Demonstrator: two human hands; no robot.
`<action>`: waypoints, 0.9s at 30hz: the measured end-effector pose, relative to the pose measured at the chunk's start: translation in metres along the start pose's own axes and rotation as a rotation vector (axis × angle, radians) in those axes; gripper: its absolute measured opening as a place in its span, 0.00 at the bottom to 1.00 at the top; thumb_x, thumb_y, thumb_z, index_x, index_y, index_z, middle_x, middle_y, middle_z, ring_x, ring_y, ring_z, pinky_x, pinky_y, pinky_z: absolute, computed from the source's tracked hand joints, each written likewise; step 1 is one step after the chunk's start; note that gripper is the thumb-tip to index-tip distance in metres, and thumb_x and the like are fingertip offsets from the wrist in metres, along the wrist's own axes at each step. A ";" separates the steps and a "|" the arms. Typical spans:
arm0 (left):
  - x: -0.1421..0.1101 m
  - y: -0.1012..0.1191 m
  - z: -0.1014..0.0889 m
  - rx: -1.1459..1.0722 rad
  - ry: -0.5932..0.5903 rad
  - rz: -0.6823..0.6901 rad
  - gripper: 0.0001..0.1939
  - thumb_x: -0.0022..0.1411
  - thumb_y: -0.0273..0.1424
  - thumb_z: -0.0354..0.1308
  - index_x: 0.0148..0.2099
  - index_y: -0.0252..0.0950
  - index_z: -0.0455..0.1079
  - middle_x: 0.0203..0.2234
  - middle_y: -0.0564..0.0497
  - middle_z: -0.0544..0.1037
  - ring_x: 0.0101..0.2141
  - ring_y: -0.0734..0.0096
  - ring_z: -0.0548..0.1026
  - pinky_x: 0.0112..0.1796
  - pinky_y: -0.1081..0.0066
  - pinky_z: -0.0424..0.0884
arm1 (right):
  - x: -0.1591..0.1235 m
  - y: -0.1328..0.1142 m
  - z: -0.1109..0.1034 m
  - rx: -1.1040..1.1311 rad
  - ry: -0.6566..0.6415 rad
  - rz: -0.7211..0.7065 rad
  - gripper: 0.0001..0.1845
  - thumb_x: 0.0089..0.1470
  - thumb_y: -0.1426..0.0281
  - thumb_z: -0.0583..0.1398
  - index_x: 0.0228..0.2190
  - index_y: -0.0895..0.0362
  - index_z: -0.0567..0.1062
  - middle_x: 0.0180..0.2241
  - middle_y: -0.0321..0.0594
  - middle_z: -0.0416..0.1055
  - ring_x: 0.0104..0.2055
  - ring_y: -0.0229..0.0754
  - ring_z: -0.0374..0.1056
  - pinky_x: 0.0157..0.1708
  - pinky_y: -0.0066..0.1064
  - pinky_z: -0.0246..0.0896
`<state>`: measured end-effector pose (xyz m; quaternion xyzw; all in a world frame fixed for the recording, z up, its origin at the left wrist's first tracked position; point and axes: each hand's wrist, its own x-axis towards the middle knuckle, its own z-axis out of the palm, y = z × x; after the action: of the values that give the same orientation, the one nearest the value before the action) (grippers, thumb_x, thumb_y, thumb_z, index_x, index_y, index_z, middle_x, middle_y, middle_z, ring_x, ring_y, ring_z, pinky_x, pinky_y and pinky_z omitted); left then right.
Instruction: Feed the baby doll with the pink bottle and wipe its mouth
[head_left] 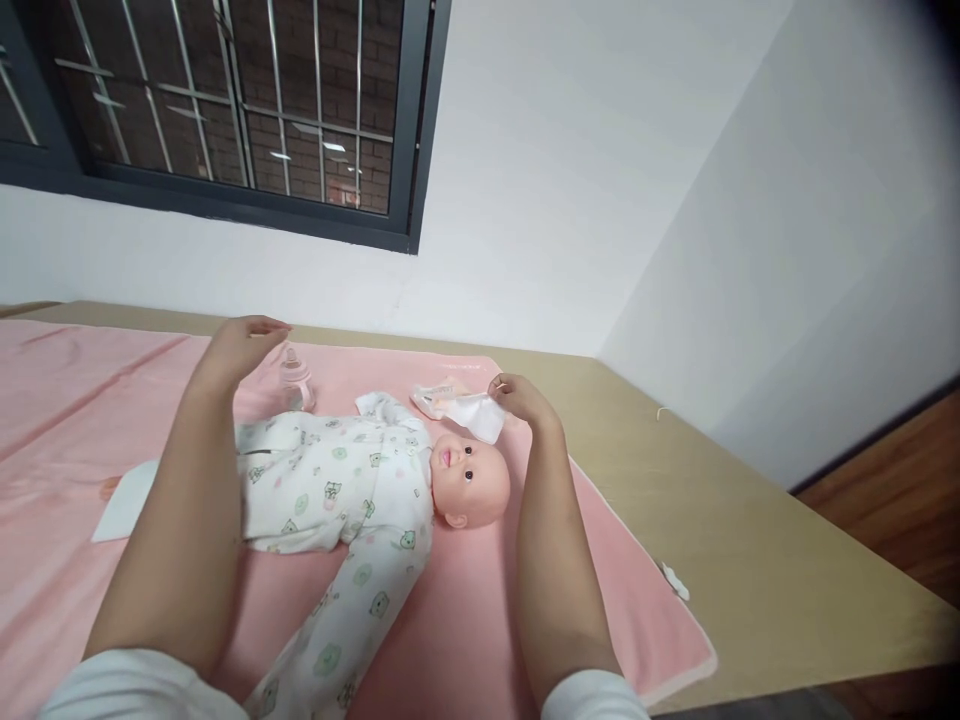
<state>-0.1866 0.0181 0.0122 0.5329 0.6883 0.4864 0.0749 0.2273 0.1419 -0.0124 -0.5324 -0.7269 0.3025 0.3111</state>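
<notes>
A baby doll (352, 500) in a white printed sleepsuit lies on its back on a pink blanket (465, 640), head (469, 480) to the right. My right hand (521, 398) hovers above the head and pinches a white wipe (476, 413) between the fingers. My left hand (244, 345) is raised over the doll's body with fingers loosely curled and nothing in it, close to a small clear baby bottle (294, 380). Both forearms reach across the doll.
A wipes packet (435, 398) lies just behind the held wipe. A flat white pad (127, 500) lies left of the doll. The blanket covers a tan table (750, 540) with a small white scrap (675, 580) near its right side. White walls and a barred window stand behind.
</notes>
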 end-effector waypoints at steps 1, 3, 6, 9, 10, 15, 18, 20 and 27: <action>0.003 -0.011 -0.003 0.006 0.026 -0.035 0.22 0.51 0.45 0.55 0.42 0.35 0.76 0.43 0.47 0.81 0.47 0.53 0.74 0.41 0.62 0.64 | 0.001 0.003 0.000 -0.002 0.024 0.016 0.09 0.35 0.81 0.55 0.20 0.57 0.71 0.20 0.34 0.67 0.23 0.34 0.58 0.26 0.27 0.51; 0.009 -0.031 -0.007 0.023 0.046 -0.078 0.21 0.48 0.44 0.56 0.38 0.35 0.76 0.38 0.47 0.82 0.45 0.52 0.75 0.39 0.61 0.63 | 0.004 0.009 0.001 -0.001 0.051 0.049 0.10 0.34 0.81 0.54 0.18 0.57 0.72 0.20 0.34 0.68 0.23 0.33 0.58 0.26 0.26 0.51; 0.018 -0.056 -0.007 0.054 0.023 -0.091 0.19 0.43 0.41 0.55 0.33 0.34 0.76 0.25 0.46 0.80 0.41 0.48 0.77 0.36 0.58 0.61 | 0.010 0.017 0.005 0.089 0.043 0.033 0.11 0.36 0.80 0.54 0.18 0.58 0.75 0.22 0.36 0.70 0.26 0.34 0.60 0.27 0.26 0.54; 0.027 -0.078 0.000 0.065 0.005 -0.037 0.15 0.40 0.41 0.56 0.26 0.34 0.73 0.15 0.47 0.74 0.39 0.48 0.78 0.35 0.58 0.59 | 0.018 0.023 0.016 0.330 0.036 -0.052 0.09 0.41 0.74 0.58 0.25 0.57 0.79 0.28 0.38 0.75 0.29 0.36 0.64 0.30 0.27 0.60; 0.030 -0.084 0.004 0.058 -0.004 0.005 0.14 0.40 0.41 0.56 0.25 0.35 0.71 0.14 0.48 0.73 0.40 0.49 0.78 0.35 0.58 0.60 | 0.021 0.026 0.021 0.425 0.036 -0.074 0.10 0.42 0.71 0.60 0.29 0.57 0.80 0.31 0.39 0.76 0.32 0.38 0.66 0.32 0.28 0.63; 0.038 -0.103 0.021 0.046 -0.053 0.184 0.14 0.42 0.41 0.53 0.22 0.33 0.66 0.11 0.54 0.67 0.28 0.62 0.77 0.32 0.61 0.61 | 0.034 0.041 0.052 0.755 -0.012 -0.078 0.20 0.42 0.69 0.66 0.42 0.54 0.78 0.44 0.40 0.75 0.43 0.39 0.71 0.48 0.35 0.67; 0.041 -0.105 0.026 0.081 -0.075 0.171 0.18 0.39 0.43 0.52 0.24 0.31 0.66 0.09 0.57 0.66 0.17 0.73 0.71 0.28 0.61 0.59 | 0.034 0.050 0.065 0.755 -0.060 -0.013 0.23 0.44 0.72 0.65 0.45 0.54 0.76 0.44 0.40 0.75 0.39 0.37 0.71 0.50 0.36 0.68; 0.041 -0.104 0.028 0.110 -0.094 0.120 0.20 0.38 0.43 0.53 0.26 0.29 0.67 0.09 0.56 0.67 0.16 0.74 0.70 0.28 0.61 0.59 | 0.031 0.054 0.070 0.737 -0.075 0.018 0.24 0.45 0.74 0.64 0.47 0.54 0.75 0.46 0.40 0.75 0.38 0.36 0.72 0.51 0.37 0.68; 0.026 -0.082 0.027 0.172 -0.192 -0.098 0.19 0.41 0.32 0.57 0.39 0.30 0.68 0.21 0.51 0.75 0.27 0.62 0.76 0.31 0.62 0.68 | 0.027 0.061 0.071 0.766 -0.066 0.030 0.18 0.46 0.75 0.64 0.42 0.55 0.78 0.47 0.41 0.75 0.42 0.38 0.72 0.55 0.36 0.67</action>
<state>-0.2355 0.0586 -0.0524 0.5473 0.7423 0.3681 0.1182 0.2019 0.1754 -0.1004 -0.3783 -0.5629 0.5735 0.4594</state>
